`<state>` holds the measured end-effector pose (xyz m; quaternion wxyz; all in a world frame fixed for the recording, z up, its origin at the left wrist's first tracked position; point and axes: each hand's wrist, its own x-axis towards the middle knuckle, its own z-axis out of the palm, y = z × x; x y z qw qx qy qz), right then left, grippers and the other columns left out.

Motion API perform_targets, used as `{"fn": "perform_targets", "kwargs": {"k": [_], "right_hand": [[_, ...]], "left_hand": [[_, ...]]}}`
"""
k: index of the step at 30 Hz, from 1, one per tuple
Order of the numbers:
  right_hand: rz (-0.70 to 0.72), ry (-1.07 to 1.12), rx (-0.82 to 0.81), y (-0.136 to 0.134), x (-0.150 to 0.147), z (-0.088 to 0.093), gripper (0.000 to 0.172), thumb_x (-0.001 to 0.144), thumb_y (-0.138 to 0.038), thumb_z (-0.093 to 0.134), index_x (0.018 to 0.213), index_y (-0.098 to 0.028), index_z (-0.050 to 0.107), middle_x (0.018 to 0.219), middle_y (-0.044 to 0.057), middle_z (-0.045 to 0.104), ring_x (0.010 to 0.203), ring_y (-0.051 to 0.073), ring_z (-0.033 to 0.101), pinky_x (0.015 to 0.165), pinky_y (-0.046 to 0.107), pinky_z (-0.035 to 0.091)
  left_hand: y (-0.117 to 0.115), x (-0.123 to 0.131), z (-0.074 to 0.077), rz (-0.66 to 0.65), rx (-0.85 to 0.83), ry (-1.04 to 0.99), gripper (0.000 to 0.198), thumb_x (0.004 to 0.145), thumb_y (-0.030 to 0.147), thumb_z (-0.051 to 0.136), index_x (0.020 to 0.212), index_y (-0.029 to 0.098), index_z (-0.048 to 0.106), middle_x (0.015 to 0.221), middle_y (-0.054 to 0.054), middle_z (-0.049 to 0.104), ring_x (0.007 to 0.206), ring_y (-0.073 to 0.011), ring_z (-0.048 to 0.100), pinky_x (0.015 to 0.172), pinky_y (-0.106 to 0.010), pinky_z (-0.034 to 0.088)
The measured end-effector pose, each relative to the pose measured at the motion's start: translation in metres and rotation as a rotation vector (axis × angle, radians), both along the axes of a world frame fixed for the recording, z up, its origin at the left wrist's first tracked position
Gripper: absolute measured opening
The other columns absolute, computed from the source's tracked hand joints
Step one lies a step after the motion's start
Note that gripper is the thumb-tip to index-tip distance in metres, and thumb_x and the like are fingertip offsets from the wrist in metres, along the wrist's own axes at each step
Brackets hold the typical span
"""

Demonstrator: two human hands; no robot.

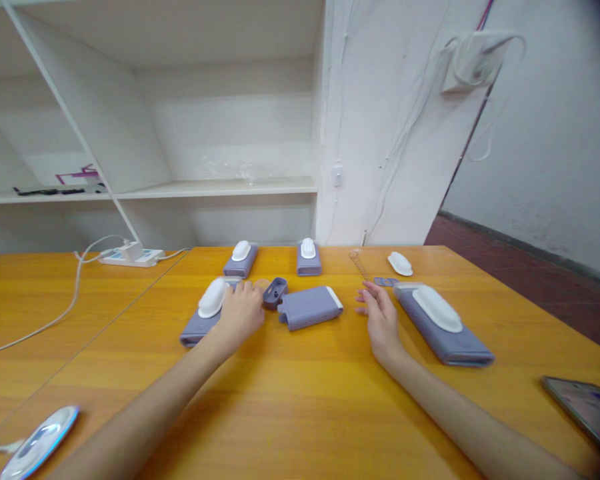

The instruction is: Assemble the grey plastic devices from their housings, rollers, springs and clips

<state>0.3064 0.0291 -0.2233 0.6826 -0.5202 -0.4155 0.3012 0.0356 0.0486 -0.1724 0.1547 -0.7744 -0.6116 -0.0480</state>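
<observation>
My left hand [243, 310] is curled over the far end of a purple-grey flat case [195, 331] with a white oval piece [213, 298] on top. Its fingertips are hidden, and a tan round thing [263, 285] shows just past them. To its right lie a small hollow dark purple part [275, 293] and a purple-grey housing [311, 308] with a white end. My right hand [381, 320] has its fingers apart, close to the lower end of a thin coil spring [360, 265]; whether they touch I cannot tell. Beyond its fingers lies a flat grey-purple piece [385, 282].
Two similar cases [241, 267] [309, 267] stand at the back, another [450, 337] at right. A loose white oval piece [400, 263] lies back right. A phone [583, 407], a white charging pad [43, 443] and a power strip [133, 255] are around the table [300, 413].
</observation>
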Motion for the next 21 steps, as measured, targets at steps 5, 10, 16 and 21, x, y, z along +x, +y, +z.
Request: {"fn": "perform_targets", "kwargs": {"k": [5,10,16,21], "right_hand": [[-0.018,-0.061,0.019,0.000,0.000,-0.001,0.036,0.083,-0.043,0.051,0.109,-0.019,0.054,0.101,0.007,0.057,0.089,0.021,0.057,0.066,0.030,0.049],[-0.002,-0.298,0.142,-0.012,-0.007,0.005,0.032,0.087,-0.038,0.048,0.112,-0.019,0.053,0.105,0.008,0.058,0.097,0.021,0.055,0.082,0.036,0.045],[0.226,-0.388,0.216,-0.021,-0.016,0.008,0.043,0.084,-0.035,0.055,0.124,-0.020,0.046,0.110,0.009,0.059,0.099,0.022,0.057,0.085,0.036,0.046],[0.345,-0.136,0.183,-0.021,-0.018,0.011,0.052,0.085,-0.036,0.055,0.131,-0.020,0.037,0.114,0.010,0.061,0.100,0.022,0.059,0.089,0.038,0.046]], "left_hand": [[0.003,-0.001,0.007,0.036,0.007,-0.006,0.026,0.085,0.014,0.036,0.097,0.011,0.059,0.093,-0.014,0.058,0.090,-0.0278,0.056,0.075,-0.038,0.037],[0.000,0.014,0.028,-0.088,0.228,-0.241,0.019,0.089,0.027,0.041,0.093,0.016,0.056,0.100,-0.011,0.057,0.096,-0.0255,0.054,0.081,-0.039,0.036],[-0.022,0.073,0.016,-0.523,0.171,-0.529,0.013,0.087,0.032,0.049,0.085,0.019,0.052,0.099,-0.004,0.060,0.101,-0.0198,0.053,0.092,-0.039,0.034],[-0.031,0.112,0.000,-0.645,0.102,-0.606,0.014,0.091,0.026,0.041,0.083,0.020,0.050,0.100,-0.004,0.060,0.101,-0.0174,0.053,0.094,-0.037,0.036]]}}
